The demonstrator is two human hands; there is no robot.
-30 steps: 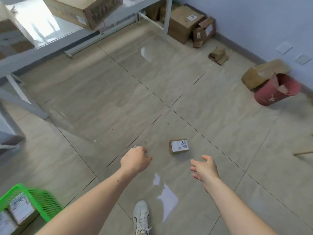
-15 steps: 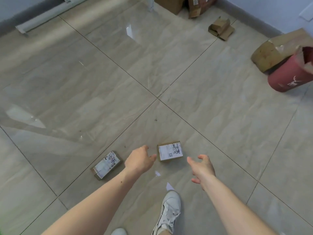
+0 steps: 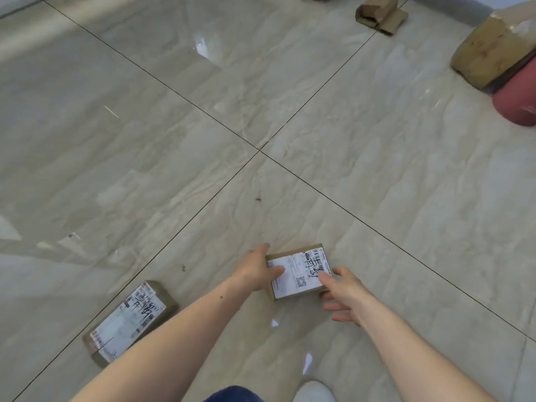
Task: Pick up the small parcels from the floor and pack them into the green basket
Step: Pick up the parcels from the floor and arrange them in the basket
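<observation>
A person's two hands close in on a small parcel (image 3: 298, 271) lying label-up on the tiled floor (image 3: 174, 140). The left hand (image 3: 258, 271) grips the parcel's left edge, thumb laid over the white label and fingers reaching round the far corner. The right hand (image 3: 340, 294) has its thumb on the label's right side while its fingers spread loosely below the near right corner, not yet curled around the box. The parcel sits flat on the floor between the two hands.

A second small parcel (image 3: 127, 320) lies on the floor to the left of the left forearm, which partly covers its near end. The green basket is out of view.

The hold looks unfinished, and that is where the risk lies. With only the left hand truly clamped, lifting now could let the box pivot on that grip and drop from the right side. The glossy tile may also let the carton slide away from the hands rather than rise. The left forearm passes close over the second parcel, so a sweep back toward the body could knock it. With the basket unseen, the carry would begin without a sighted target.

Beyond the hands, well apart, lie cardboard scraps (image 3: 380, 13), a larger brown box (image 3: 490, 50) and a red bin (image 3: 516, 103).
</observation>
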